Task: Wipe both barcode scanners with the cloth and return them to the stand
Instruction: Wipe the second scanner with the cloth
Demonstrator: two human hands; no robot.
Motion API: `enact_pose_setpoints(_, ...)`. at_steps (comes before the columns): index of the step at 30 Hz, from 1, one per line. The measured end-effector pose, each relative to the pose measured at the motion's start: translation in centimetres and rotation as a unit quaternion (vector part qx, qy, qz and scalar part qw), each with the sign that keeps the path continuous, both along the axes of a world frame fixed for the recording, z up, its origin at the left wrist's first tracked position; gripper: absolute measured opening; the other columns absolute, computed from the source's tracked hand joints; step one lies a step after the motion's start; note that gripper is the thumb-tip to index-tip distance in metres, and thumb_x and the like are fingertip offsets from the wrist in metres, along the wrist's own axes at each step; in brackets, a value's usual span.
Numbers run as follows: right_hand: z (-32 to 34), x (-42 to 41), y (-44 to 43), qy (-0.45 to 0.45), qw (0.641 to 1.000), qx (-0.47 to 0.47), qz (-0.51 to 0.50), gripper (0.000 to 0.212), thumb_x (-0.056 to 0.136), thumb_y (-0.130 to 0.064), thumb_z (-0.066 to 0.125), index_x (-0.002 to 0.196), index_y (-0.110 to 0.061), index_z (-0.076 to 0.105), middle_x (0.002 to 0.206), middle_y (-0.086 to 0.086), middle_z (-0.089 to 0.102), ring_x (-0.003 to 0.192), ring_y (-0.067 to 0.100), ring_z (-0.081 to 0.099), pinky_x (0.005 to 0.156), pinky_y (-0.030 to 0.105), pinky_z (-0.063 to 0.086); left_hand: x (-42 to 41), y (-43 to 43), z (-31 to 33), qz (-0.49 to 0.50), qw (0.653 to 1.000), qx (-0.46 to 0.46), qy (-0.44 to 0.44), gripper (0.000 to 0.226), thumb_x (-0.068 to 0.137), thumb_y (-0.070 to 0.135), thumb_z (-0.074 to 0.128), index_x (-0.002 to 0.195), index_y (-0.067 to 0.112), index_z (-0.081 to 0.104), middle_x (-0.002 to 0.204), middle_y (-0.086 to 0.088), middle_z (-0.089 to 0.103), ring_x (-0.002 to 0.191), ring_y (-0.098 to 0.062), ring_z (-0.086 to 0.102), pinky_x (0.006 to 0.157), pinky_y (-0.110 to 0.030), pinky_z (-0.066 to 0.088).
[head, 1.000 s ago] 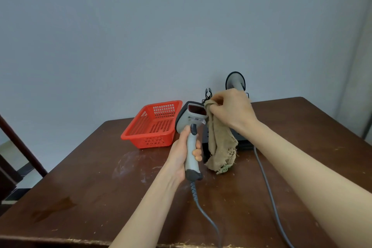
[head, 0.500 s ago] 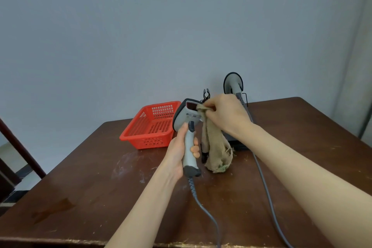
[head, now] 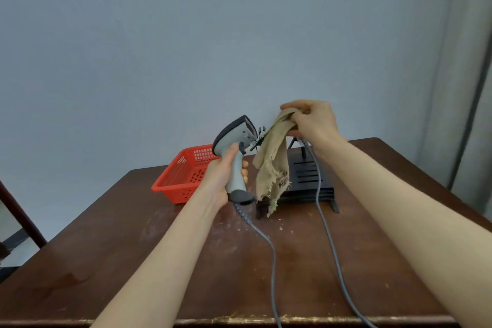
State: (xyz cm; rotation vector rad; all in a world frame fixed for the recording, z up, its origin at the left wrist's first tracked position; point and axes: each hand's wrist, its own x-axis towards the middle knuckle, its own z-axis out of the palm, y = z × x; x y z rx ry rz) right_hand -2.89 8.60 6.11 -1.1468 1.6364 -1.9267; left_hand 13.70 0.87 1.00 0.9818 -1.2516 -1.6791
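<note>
Head view: scanner [head: 235, 141] is being gripped by its handle in the left hand [head: 223, 174] over the table's [head: 159, 261] 12 o'clock, cloth [head: 274, 168] is being held bunched in the right hand [head: 311, 122] at its 3 o'clock; flatter contact on the window [head: 250, 125] is likely being called for.

The left hand [head: 222, 174] grips a grey barcode scanner [head: 234, 152] by the handle. The right hand [head: 311, 120] holds a frayed beige cloth [head: 274, 168] just beside the scanner's head. Behind them are a black stand [head: 306, 181] and a red basket [head: 183, 176] on the brown table [head: 133, 261].
</note>
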Motion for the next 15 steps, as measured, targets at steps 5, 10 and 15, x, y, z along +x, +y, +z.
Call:
enact_pose_setpoints(5, 2.7, -2.6, 2.0, -0.045, 0.994, -0.081, -0.063, 0.035, 0.092, 0.004, 0.041, 0.088, -0.017, 0.069, 0.098, 0.010, 0.067, 0.087, 0.020, 0.068, 0.066, 0.026, 0.059, -1.5, 0.0, 2.6, -0.037, 0.999, 0.004, 0.013, 0.021, 0.095, 0.019, 0.054, 0.091, 0.000, 0.058, 0.081, -0.010, 0.063, 0.057, -0.017, 0.054, 0.053, -0.027, 0.048)
enact_pose_setpoints(10, 3.4, -5.2, 3.3, 0.030, 0.986, -0.078, -0.146, 0.041, 0.088, 0.006, 0.036, 0.089, -0.018, 0.070, 0.095, 0.001, 0.067, 0.091, 0.016, 0.064, 0.072, 0.026, 0.058, -3.2, 0.1, 4.7, -0.090, 0.995, 0.015, 0.037, 0.014, 0.095, 0.008, 0.049, 0.095, -0.004, 0.056, 0.085, -0.012, 0.063, 0.066, -0.017, 0.056, 0.057, -0.026, 0.050)
enact_pose_setpoints(15, 0.9, -7.2, 3.5, 0.143, 0.971, 0.029, -0.191, 0.046, 0.083, 0.008, 0.033, 0.095, -0.014, 0.071, 0.099, 0.002, 0.068, 0.098, 0.016, 0.059, 0.081, 0.022, 0.043, -4.9, -0.2, 6.6, -0.105, 0.994, 0.013, 0.018, 0.030, 0.091, 0.003, 0.041, 0.120, -0.004, 0.048, 0.087, -0.014, 0.061, 0.070, -0.019, 0.054, 0.064, -0.029, 0.045)
